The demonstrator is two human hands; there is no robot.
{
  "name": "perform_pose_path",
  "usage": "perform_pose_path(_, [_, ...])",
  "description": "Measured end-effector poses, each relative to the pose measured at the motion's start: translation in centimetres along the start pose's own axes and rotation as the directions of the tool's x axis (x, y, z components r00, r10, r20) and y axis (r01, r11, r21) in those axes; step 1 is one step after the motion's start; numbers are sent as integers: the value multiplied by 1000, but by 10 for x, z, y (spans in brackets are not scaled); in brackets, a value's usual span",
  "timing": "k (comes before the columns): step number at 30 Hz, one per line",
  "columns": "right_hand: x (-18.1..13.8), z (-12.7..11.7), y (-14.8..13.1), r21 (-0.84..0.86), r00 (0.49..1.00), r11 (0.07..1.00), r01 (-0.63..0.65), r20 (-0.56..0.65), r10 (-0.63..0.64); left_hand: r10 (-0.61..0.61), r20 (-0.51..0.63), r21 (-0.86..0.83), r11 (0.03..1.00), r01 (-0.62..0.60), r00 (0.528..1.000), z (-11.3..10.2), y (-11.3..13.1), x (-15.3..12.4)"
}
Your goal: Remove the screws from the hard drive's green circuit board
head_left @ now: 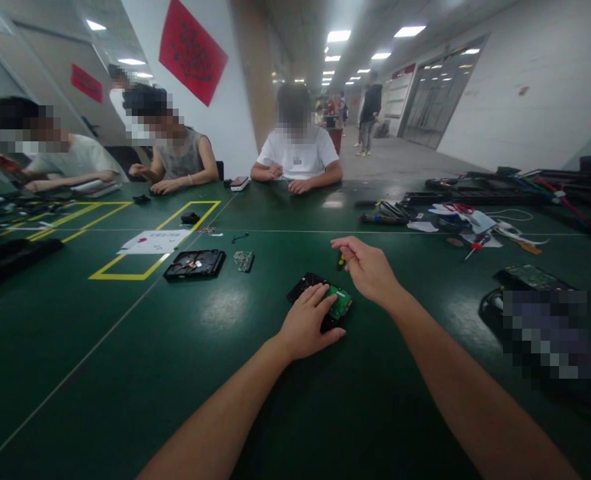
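A black hard drive with a green circuit board facing up lies on the green table in front of me. My left hand rests on its near edge, fingers laid over the board and holding it down. My right hand hovers just above and right of the drive, fingers closed around a small screwdriver with a yellow and black handle, tip pointing down toward the drive.
An opened black drive and a loose circuit board lie to the left near a yellow taped rectangle with a paper sheet. Tools and cables crowd the right. Three people sit across the table.
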State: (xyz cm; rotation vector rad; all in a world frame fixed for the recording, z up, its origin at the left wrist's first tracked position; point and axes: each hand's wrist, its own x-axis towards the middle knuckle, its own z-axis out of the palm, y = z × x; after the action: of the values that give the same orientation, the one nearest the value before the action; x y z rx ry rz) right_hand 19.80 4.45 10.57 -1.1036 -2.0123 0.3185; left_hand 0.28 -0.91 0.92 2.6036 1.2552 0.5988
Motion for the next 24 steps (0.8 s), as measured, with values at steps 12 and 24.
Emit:
perform_pose_path(12, [-2,11,-3,-100,971,990,-98,-228,74,6,-1,0,1000,-6,1000,-1,1,-1])
perform_pose_path(24, [-3,13,0,-59,988,997,52,-142,-60,13,-7,22,1000,-13,1000,4,-2,-1])
